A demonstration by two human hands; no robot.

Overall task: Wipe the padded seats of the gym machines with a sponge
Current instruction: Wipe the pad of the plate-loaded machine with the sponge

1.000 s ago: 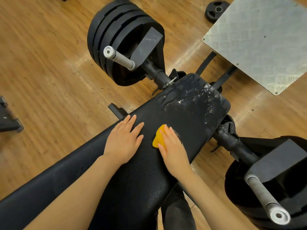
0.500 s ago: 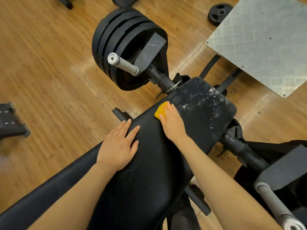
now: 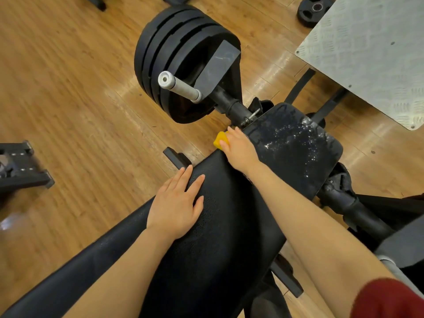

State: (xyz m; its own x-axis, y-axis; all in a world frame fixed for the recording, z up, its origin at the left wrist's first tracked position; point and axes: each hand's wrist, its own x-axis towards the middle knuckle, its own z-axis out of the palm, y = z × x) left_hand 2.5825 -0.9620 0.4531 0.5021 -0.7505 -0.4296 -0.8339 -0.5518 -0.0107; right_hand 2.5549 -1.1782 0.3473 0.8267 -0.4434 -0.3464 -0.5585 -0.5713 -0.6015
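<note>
A long black padded seat (image 3: 229, 226) runs from the lower left to the upper right. Its far end (image 3: 298, 143) is wet with white foam droplets. My right hand (image 3: 241, 150) presses a yellow sponge (image 3: 220, 139) onto the pad's left edge, where the two pad sections meet; the fingers cover most of the sponge. My left hand (image 3: 176, 205) lies flat and open on the pad nearer to me, fingers spread.
A stack of black weight plates (image 3: 174, 56) on a grey sleeve (image 3: 179, 87) stands just beyond the sponge. A checkered metal footplate (image 3: 371, 53) fills the upper right. Another loaded bar (image 3: 358, 210) lies to the right, a black frame (image 3: 20, 171) at the left, on wooden floor.
My right hand has slid the sponge away from me and leftward, from mid-pad to the pad's left edge near the weight bar. My left hand has stayed flat on the pad.
</note>
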